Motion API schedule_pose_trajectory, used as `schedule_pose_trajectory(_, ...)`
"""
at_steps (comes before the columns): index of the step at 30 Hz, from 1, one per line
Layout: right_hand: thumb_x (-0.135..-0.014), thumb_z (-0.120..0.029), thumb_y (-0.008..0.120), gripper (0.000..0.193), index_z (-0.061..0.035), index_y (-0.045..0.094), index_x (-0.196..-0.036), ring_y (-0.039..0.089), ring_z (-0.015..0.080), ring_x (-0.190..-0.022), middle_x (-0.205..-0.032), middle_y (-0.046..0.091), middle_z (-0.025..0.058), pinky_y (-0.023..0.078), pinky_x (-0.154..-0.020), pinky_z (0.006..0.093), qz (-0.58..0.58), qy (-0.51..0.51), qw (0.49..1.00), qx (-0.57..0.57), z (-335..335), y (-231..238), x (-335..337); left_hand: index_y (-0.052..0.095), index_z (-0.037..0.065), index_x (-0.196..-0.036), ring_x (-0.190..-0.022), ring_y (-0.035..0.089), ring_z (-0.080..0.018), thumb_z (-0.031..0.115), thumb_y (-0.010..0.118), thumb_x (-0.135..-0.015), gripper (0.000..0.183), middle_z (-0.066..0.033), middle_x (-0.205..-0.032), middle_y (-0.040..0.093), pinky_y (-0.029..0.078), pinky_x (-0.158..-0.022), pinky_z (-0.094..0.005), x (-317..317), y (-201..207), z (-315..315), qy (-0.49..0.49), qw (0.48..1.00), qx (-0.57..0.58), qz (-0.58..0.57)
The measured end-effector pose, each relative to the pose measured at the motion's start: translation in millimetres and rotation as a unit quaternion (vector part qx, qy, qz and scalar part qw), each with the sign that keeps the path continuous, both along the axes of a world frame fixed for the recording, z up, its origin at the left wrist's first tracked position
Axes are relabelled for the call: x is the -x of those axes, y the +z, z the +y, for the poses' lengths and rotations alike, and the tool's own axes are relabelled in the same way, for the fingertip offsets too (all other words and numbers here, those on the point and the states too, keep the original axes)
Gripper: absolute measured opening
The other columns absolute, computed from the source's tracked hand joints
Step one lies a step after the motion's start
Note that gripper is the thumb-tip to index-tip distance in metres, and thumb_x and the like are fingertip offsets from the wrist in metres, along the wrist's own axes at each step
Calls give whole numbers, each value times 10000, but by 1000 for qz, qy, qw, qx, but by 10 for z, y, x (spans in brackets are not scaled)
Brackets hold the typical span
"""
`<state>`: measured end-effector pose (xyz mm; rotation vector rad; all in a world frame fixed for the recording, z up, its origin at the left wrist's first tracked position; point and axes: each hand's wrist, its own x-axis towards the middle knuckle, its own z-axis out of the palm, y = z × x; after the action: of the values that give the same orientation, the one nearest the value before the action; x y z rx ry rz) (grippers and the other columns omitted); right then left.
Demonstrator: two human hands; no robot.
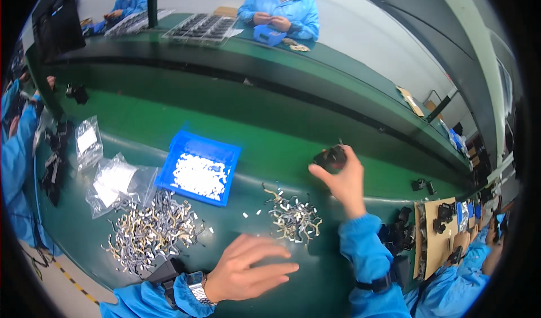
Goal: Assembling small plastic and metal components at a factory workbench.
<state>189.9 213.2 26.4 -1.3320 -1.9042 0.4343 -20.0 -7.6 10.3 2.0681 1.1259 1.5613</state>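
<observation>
My right hand (348,181) is closed on a small black plastic part (329,159), held over the near edge of the green belt; the fingers hide some of it. My left hand (248,268), slightly blurred, hovers above the dark green table with its fingers stretched out and holds nothing. Just beyond it lies a small pile of short wire pieces (296,221) with white ends. Left of that hand spreads a larger pile of similar dark and yellowish wires (149,234). Behind the piles stands a blue bin (179,143) with many small white pieces (200,176) in it.
Clear plastic bags (115,182) lie left of the bin. Black parts sit at the left edge (53,174), by my right forearm (398,232) and on the belt (78,93). A cardboard sheet (438,247) lies right. Co-workers sit across (282,10) and at both sides.
</observation>
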Motion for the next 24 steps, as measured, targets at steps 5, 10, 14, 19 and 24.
schedule_pose_trajectory(5, -668, -423, 990, 826, 52, 643, -1248, 751, 334, -1078, -1111, 767, 209, 583, -950, 418, -89, -63, 994, 14, 253, -343, -2, 827, 188, -1028, -985, 667, -221, 233, 857, -804, 230, 21, -1068, 725, 506, -826, -368, -23, -41, 23, -49, 997, -6, 57)
schedule_pose_trajectory(10, -762, -357, 935, 838, -15, 576, -1437, 531, 388, -1371, -1424, 612, 227, 421, -1156, 478, 8, 40, 999, 3, -255, -77, -136, 834, 189, -974, -964, 658, -208, 244, 848, -817, 167, 35, -996, 735, 511, -818, -365, 67, -52, -13, -21, 997, 33, 65)
schedule_pose_trajectory(14, -829, -209, 856, 562, -97, 673, -1349, 560, 372, -1342, -1416, 651, 159, 423, -1153, 452, -235, 103, 966, 38, -695, 664, -1035, 827, 191, -969, -942, 650, -209, 233, 852, -811, 165, 44, -986, 731, 504, -801, -359, 16, -31, 37, -30, 997, 35, 54)
schedule_pose_trajectory(19, -792, -55, 773, 426, -79, 736, -1216, 638, 382, -1186, -1229, 739, 148, 479, -1067, 480, -345, 124, 925, 101, -831, 738, -1685, 817, 183, -978, -921, 655, -201, 220, 855, -806, 180, 45, -980, 719, 496, -767, -351, 20, -81, 37, -42, 996, 40, 65)
schedule_pose_trajectory(24, -794, 8, 733, 308, -61, 768, -1092, 704, 380, -965, -1031, 764, 151, 566, -879, 447, -286, 142, 939, 127, -824, 545, -1657, 813, 172, -965, -913, 668, -198, 210, 863, -801, 175, 37, -945, 711, 498, -746, -346, -1, -107, 64, -51, 995, 42, 68)
